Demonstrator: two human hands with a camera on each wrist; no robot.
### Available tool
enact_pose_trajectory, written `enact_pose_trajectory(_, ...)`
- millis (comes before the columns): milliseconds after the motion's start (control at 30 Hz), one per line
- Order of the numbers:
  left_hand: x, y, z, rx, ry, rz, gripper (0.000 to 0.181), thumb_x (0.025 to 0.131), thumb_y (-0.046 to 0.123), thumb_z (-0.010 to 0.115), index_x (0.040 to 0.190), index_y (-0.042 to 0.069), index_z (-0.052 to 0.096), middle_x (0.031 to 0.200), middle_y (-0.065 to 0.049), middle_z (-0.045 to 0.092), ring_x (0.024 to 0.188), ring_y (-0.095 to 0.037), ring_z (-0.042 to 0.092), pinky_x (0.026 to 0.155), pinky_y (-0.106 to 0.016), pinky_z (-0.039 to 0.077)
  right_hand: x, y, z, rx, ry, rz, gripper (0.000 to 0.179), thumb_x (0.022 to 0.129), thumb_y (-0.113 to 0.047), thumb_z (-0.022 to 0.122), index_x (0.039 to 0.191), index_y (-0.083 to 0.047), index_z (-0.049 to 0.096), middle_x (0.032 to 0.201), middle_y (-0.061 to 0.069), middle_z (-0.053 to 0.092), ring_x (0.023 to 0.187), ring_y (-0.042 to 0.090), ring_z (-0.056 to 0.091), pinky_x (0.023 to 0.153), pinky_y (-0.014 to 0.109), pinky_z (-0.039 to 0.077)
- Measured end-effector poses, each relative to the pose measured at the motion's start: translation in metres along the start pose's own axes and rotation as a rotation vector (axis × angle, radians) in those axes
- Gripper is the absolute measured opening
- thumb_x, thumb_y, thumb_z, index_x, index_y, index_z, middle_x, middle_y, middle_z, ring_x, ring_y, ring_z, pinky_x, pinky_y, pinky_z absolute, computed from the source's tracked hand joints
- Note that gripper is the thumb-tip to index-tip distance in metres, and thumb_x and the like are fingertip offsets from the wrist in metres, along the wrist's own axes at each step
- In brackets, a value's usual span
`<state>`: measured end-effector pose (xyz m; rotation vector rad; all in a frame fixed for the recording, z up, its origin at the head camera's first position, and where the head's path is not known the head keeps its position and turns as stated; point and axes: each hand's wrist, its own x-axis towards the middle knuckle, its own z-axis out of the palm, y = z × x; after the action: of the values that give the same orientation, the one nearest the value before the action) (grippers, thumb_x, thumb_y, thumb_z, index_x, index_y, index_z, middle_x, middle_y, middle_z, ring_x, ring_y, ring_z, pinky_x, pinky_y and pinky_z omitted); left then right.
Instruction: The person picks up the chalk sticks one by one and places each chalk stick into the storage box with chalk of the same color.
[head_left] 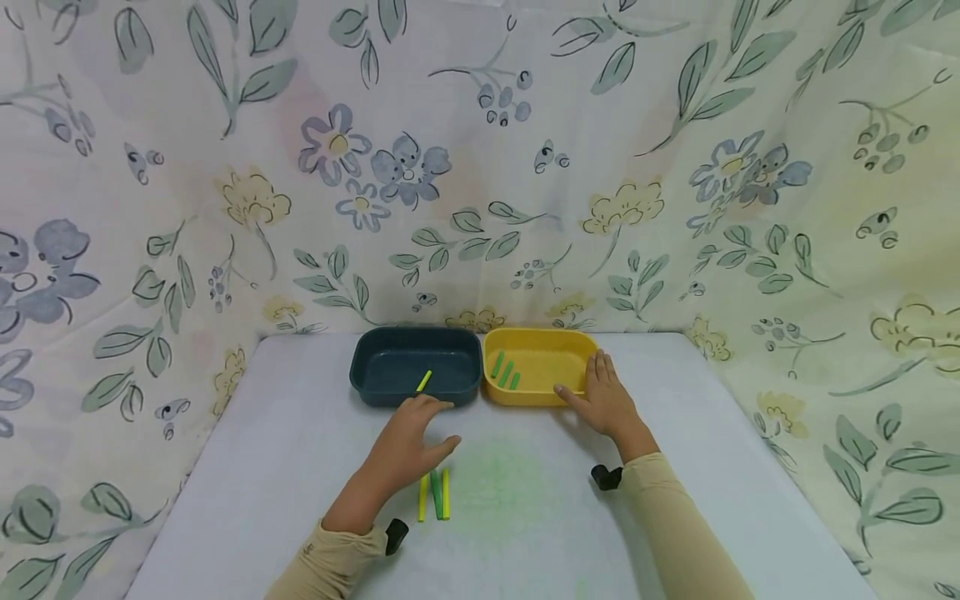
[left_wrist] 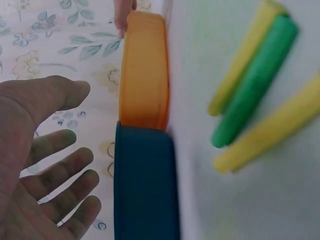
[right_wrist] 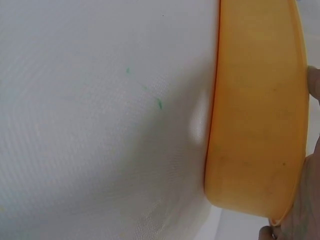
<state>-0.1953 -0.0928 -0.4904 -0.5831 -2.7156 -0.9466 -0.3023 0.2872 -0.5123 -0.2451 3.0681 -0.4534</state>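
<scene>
My left hand (head_left: 411,442) hovers in front of the dark blue tray (head_left: 367,392), thumb and fingers spread apart, with nothing between them in the left wrist view. A yellow chalk-like stick (head_left: 424,381) lies in that tray, just beyond the fingertips. Below the hand, two yellow sticks (head_left: 446,493) and a green stick (left_wrist: 257,82) lie on the table. My right hand (head_left: 606,404) rests on the front right corner of the yellow tray (head_left: 536,398), fingers extended along its right end and thumb at the front rim. Three green sticks (head_left: 506,372) lie in the tray's left part.
Both trays stand side by side at the back of the white table (head_left: 525,533), close to a floral cloth (head_left: 480,167) that hangs behind and at the sides. A faint green smudge (head_left: 498,479) marks the table's middle. Each wrist wears a small black camera (head_left: 606,477).
</scene>
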Motion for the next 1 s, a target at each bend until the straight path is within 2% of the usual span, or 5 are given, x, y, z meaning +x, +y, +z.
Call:
enact_pose_trajectory(100,-0.010,-0.003,-0.001,-0.005,-0.024,-0.022,0.049,0.091,0.037,0.085,0.133,0.014,0.073,0.128,-0.003,0.069,0.118,-0.023,0.063,0.101,-0.046,0.056,-0.001,0.000,0.001,0.005,-0.004,0.007,0.121,0.099,-0.084,0.033,0.165,0.012,0.001,0.175,0.030,-0.007,0.164,0.048,-0.003,0.132,0.063,0.014)
enact_pose_trajectory(233,-0.022,-0.007,0.000,-0.020,-0.048,-0.060,0.047,0.090,0.037,0.087,0.130,0.016,0.074,0.127,0.000,0.069,0.122,-0.022,0.063,0.105,-0.046,0.055,-0.001,0.000,0.000,0.006,-0.008,0.005,0.121,0.100,-0.084,0.034,0.165,0.012,0.000,0.176,0.030,-0.007,0.164,0.048,-0.004,0.132,0.062,0.014)
enact_pose_trajectory(533,-0.037,-0.012,-0.001,-0.035,-0.096,-0.098,0.047,0.086,0.035,0.090,0.125,0.012,0.075,0.124,0.003,0.068,0.122,-0.021,0.063,0.106,-0.047,0.055,0.001,0.000,-0.002,-0.002,-0.019,0.015,0.121,0.099,-0.084,0.033,0.165,0.011,-0.002,0.176,0.028,-0.009,0.165,0.047,-0.005,0.133,0.062,0.014)
enact_pose_trajectory(800,-0.044,-0.015,-0.001,-0.069,-0.216,-0.111,0.070,0.076,0.046,0.095,0.132,0.011,0.072,0.128,0.000,0.064,0.127,-0.026,0.060,0.110,-0.054,0.052,0.000,0.000,0.000,0.011,-0.015,0.022,0.123,0.098,-0.086,0.033,0.165,0.011,-0.001,0.176,0.029,-0.009,0.164,0.047,-0.004,0.132,0.062,0.014)
enact_pose_trajectory(1000,-0.048,-0.017,-0.001,-0.028,-0.265,-0.085,0.087,0.067,0.055,0.098,0.136,0.011,0.070,0.130,-0.002,0.063,0.125,-0.027,0.060,0.109,-0.054,0.053,0.000,0.000,-0.002,0.021,-0.004,0.013,0.123,0.098,-0.086,0.034,0.165,0.011,0.000,0.176,0.029,-0.007,0.165,0.047,-0.003,0.132,0.062,0.014)
